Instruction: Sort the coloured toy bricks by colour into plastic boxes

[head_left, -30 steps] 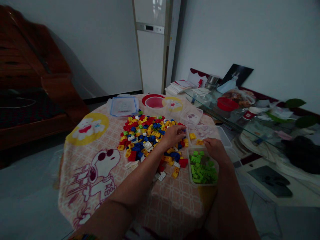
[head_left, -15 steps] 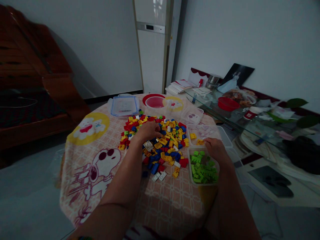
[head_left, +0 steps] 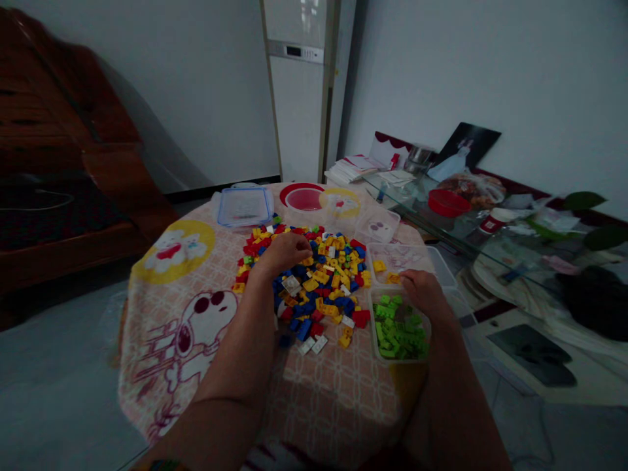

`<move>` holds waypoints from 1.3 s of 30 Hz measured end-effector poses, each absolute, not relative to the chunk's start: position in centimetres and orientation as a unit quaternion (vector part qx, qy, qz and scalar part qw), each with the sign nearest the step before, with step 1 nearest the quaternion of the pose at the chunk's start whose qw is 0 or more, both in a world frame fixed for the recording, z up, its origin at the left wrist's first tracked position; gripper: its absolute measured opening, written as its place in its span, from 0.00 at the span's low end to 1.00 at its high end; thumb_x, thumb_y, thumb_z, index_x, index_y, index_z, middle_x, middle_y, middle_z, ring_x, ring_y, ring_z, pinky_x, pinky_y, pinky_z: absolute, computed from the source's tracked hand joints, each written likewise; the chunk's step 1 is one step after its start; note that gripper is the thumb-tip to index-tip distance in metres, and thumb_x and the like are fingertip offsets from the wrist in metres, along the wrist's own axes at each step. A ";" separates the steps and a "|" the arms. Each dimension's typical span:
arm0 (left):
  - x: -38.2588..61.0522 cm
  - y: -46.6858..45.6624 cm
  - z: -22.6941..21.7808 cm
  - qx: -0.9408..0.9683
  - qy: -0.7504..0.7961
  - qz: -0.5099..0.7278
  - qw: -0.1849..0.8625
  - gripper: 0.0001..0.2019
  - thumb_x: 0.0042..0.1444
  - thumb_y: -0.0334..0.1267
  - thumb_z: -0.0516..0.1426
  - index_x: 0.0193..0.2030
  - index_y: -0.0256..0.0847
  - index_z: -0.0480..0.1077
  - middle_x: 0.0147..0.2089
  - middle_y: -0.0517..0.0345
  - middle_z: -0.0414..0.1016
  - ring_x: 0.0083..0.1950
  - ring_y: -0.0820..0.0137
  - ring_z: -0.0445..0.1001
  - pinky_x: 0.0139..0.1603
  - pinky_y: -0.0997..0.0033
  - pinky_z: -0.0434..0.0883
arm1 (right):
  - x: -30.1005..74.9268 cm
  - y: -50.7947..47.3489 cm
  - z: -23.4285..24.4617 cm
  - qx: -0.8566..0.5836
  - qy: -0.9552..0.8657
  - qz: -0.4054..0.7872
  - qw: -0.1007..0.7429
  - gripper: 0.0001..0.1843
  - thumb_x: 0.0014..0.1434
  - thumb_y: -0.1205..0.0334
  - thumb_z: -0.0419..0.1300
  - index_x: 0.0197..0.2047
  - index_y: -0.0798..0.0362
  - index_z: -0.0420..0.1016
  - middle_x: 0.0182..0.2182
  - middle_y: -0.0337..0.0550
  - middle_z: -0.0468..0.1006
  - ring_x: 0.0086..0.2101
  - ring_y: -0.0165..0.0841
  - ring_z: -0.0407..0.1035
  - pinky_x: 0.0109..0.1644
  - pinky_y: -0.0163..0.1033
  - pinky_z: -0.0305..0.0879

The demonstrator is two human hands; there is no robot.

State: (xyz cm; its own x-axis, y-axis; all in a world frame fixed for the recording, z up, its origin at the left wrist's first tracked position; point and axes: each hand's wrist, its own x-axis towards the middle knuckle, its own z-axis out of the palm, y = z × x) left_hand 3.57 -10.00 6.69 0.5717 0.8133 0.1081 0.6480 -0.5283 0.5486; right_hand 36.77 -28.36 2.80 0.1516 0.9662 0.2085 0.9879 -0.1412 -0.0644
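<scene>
A large pile of loose toy bricks [head_left: 324,278] in red, yellow, blue and white covers the table's middle. My left hand [head_left: 289,252] hangs over the pile's far left part with its fingers curled in; what they hold, if anything, is hidden. On the right, my right hand [head_left: 420,288] is at a clear plastic container [head_left: 422,256]. Its closed fingertips are on a yellow toy brick [head_left: 393,278], and another yellow brick [head_left: 379,266] lies in that container. Just nearer, a second clear container [head_left: 375,350] holds many green bricks [head_left: 400,330].
At the table's far side are a blue-edged clear box [head_left: 244,207], a red-rimmed bowl [head_left: 304,199] and another clear container [head_left: 385,226]. A patterned cloth [head_left: 314,405] covers the table. To the right stands a cluttered glass shelf [head_left: 461,239].
My left hand has shifted slightly left and away from me over the pile, uncovering some bricks. My right hand stays in nearly the same place beside the yellow brick.
</scene>
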 end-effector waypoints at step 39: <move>8.4 -12.6 7.3 0.883 0.367 0.183 0.227 0.12 0.55 0.33 0.61 0.44 0.39 0.83 0.41 0.54 0.85 0.41 0.66 0.81 0.45 0.71 0.73 | 36.4 -28.3 3.5 -0.777 -0.626 -0.012 0.060 0.19 0.68 0.65 0.48 0.41 0.53 0.82 0.39 0.50 0.84 0.40 0.38 0.75 0.47 0.38 0.62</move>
State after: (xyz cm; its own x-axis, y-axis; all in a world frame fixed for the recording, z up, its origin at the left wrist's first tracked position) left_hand 8.37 -12.65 7.30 0.6629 0.7321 0.1568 0.5659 -0.6271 0.5352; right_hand 36.38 -28.32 3.54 0.2151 0.9722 0.0928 0.9749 -0.2082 -0.0785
